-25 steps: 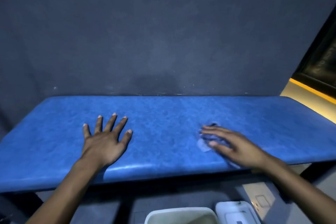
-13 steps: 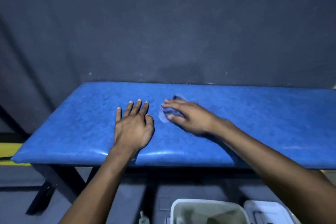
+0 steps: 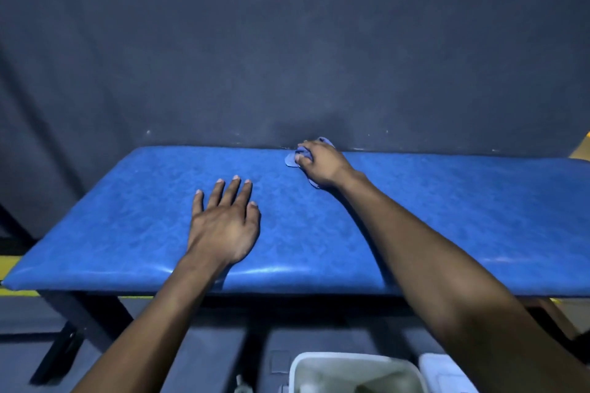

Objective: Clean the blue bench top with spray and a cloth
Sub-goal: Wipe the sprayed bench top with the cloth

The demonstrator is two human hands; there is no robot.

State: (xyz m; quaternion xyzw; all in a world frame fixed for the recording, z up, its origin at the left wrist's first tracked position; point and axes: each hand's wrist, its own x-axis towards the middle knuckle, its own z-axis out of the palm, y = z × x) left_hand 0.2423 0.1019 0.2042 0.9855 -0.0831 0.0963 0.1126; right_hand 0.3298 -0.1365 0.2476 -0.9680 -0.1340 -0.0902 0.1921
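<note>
Now the cloth (image 3: 293, 159), gripped under the right hand (image 3: 321, 166), has been carried from the bench (image 3: 447, 217) middle to its far edge (by the wall), while the left hand (image 3: 223, 226) is kept flat near the front, so wiping is judged underway.

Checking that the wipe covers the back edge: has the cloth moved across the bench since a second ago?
Yes. The right hand has pushed the cloth away from the bench top's front half to its rear edge, against the wall.
</note>
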